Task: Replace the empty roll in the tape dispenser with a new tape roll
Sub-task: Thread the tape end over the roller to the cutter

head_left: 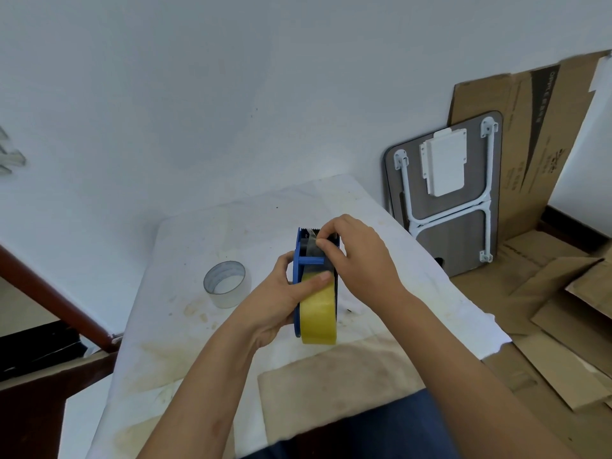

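Threading the leader: left hand [284,293] clasps the blue tape dispenser [299,260] with the new tape roll [318,313] seated at table centre, right hand [354,250] pinches the tape end [313,243] toward the 12 o'clock cutter, best drawn taut and centred; empty roll [227,283] discarded at 9 o'clock

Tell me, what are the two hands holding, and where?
The left hand grips the blue tape dispenser by its side, thumb on the yellow tape roll. The right hand pinches the tape's loose end.
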Demonstrator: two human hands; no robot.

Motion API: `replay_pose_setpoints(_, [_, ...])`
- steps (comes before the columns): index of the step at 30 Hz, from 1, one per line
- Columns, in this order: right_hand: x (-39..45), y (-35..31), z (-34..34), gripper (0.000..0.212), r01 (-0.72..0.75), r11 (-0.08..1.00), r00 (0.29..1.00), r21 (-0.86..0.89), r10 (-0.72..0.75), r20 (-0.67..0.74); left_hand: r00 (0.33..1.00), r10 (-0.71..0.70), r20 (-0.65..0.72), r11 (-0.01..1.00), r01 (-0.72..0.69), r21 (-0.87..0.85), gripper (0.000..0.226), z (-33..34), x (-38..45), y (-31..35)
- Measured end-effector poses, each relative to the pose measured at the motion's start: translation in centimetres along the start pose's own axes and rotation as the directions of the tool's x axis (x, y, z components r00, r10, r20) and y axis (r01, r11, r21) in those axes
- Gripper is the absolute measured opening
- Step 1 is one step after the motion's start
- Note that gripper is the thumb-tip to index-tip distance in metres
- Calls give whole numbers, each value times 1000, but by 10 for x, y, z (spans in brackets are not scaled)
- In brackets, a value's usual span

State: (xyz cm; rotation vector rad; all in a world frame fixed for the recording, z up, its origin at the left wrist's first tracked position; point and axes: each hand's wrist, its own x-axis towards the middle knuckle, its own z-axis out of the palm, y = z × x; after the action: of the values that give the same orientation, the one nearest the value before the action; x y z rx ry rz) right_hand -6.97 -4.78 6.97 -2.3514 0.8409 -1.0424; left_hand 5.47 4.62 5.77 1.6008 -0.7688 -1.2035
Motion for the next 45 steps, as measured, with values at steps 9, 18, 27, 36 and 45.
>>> replay_pose_setpoints(9, [5, -4, -1, 8, 19, 999, 1000, -38, -19, -1, 1000, -12, -11, 1000, 12, 9, 68, 1, -1, 0])
replay_pose_setpoints(18, [10, -6, -3, 12, -25, 996, 999, -80, 27, 24, 999, -33, 23, 999, 32, 24, 74, -4, 1, -3])
replay_pose_setpoints(27, [17, -11, -6, 7, -61, 994, 997, 91, 56, 51, 999, -49, 21, 999, 49, -4, 75, -8, -1, -7])
replay_pose_setpoints(36, [21, -12, -9, 27, -60, 995, 974, 84, 40, 223, 997, -66, 45, 996, 63, 68, 79, -9, -3, -12])
replay_pose_setpoints(45, [17, -13, -6, 16, -38, 989, 969, 145, 1, 248, 999, -54, 2, 997, 54, 48, 77, -13, 0, -17])
